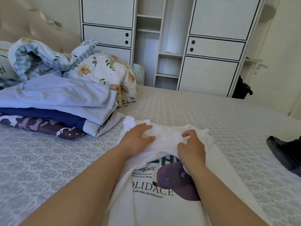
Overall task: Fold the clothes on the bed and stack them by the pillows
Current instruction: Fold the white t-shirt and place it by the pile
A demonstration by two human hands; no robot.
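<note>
A: What lay nearest?
B: A white printed T-shirt spread on the bed, its top bunched under both hands.
A: The fingers?
B: The left hand lay flat on the cloth, fingers nearly straight; the right hand pinched a fold with curled fingers.
A: Beyond them?
B: A folded stack sat left of the left fingers, a dark garment well right.

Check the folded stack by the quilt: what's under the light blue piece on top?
Under the light blue garment lies a navy layer, then a purple patterned piece on the bed. Only their edges show; anything else between them is covered.
</note>
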